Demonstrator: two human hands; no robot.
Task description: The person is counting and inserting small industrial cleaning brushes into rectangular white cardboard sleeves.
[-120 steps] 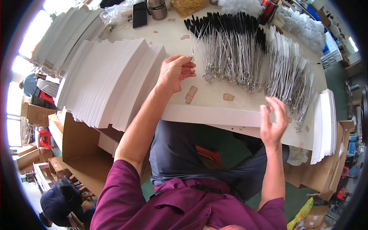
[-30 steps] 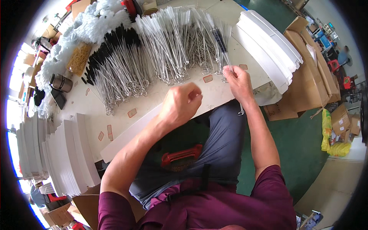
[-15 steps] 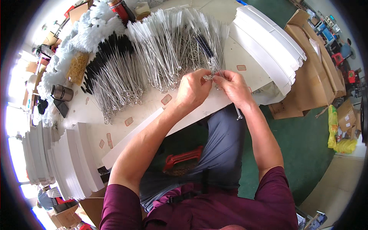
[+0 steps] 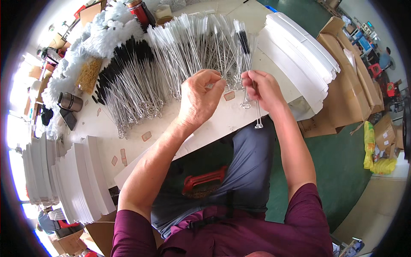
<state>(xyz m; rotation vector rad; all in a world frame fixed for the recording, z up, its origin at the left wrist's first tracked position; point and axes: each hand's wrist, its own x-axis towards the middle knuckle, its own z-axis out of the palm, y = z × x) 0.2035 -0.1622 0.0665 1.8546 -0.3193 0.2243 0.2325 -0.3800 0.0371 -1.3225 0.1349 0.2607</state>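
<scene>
Grasping wire brushes (image 4: 244,42) in the right hand (image 4: 263,89) at two o'clock, partly over the surface (image 4: 209,122), while curling the left hand (image 4: 200,97) at twelve, too hidden to tell if grasping anything.

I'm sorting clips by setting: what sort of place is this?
Probably a workshop or packing room: massed wire-handled brushes on a table, stacked flat white pieces and a large cardboard box.

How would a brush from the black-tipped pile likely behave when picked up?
A brush from the black-tipped pile is probably light, its stem being thin wire, and fairly stiff, since the stems lie mostly straight. It may snag its neighbours, as the looped ends crowd and overlap.
</scene>
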